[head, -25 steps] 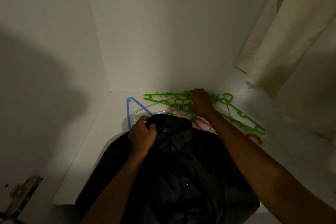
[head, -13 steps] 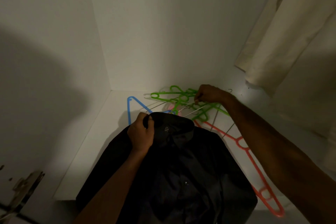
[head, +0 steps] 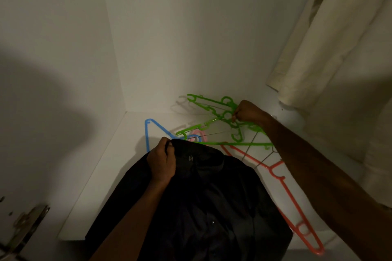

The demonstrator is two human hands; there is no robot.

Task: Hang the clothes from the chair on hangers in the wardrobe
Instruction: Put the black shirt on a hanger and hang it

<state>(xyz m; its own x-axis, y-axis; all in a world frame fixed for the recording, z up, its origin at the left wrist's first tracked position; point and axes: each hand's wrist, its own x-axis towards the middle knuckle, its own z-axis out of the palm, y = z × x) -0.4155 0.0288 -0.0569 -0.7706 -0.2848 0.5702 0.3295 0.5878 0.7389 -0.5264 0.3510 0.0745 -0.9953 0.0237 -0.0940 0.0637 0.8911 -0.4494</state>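
Note:
A black shirt (head: 212,203) lies spread on the white wardrobe shelf (head: 101,165), its collar toward the back wall. My left hand (head: 161,160) grips the collar at its left side. My right hand (head: 247,113) pinches a tangle of green hangers (head: 214,110) and thin wire hangers (head: 214,133), lifted off the shelf near the back corner. A red hanger (head: 292,199) trails from the tangle along the shirt's right side. A blue hanger (head: 151,128) lies flat behind the collar, and a pink one (head: 198,134) peeks out beside it.
Cream garments (head: 331,44) hang at the right, reaching down near my right hand. White wardrobe walls close in at the left and back. A metal door hinge (head: 25,222) sits at the lower left, beyond the shelf's front edge.
My right hand has raised the tangle of hangers off the shelf and drawn it to the right. The red hanger slid out along the shirt. My left hand kept its hold on the collar.

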